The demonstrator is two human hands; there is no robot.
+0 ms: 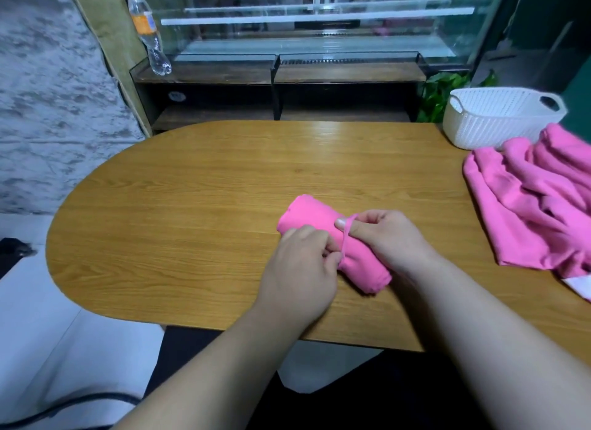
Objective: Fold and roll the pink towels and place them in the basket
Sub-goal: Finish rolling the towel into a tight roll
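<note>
Pinching thin band (347, 234) round soft towel roll (307, 212).

a single wide-angle view from the person's head, looking forward and down over the table (192, 189). both forearms enter from the bottom edge, and the left hand (297, 269) and right hand (393, 237) sit close, just below centre. the table's far edge curves across mid-frame; a shelf (287, 74) fills the top, a basket (499, 122) the upper right.

No writing is legible anywhere. The plastic bottle (148, 29) beyond the table (198, 186) carries an orange label, its print too blurred.
</note>
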